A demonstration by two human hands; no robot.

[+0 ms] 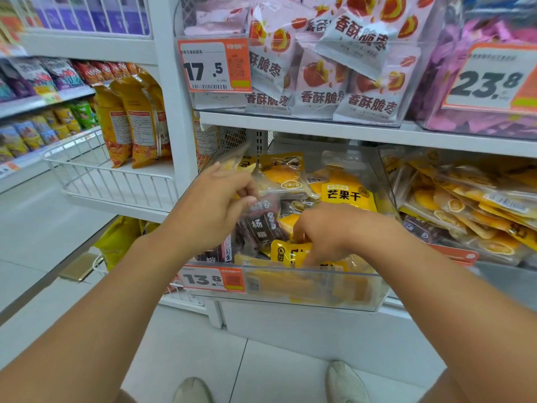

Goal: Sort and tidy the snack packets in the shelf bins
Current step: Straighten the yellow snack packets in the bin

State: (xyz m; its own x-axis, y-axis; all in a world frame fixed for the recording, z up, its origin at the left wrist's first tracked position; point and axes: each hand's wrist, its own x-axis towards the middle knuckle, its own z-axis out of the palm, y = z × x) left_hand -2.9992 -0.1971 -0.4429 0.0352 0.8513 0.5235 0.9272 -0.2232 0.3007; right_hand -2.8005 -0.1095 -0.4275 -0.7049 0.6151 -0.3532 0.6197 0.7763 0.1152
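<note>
Both my hands reach into a clear plastic bin on the middle shelf, tagged 13.8. It holds yellow dried-mango packets mixed with dark maroon packets. My left hand pinches a dark maroon packet by its top edge. My right hand has its fingers curled down onto a yellow packet at the bin's front. More dark packets lie under my left wrist.
A neighbouring clear bin on the right holds yellow packets and a dark one. Above sit bins of white jujube packets and pink packets. A white wire basket with orange bags stands left. My feet are on the tiled floor below.
</note>
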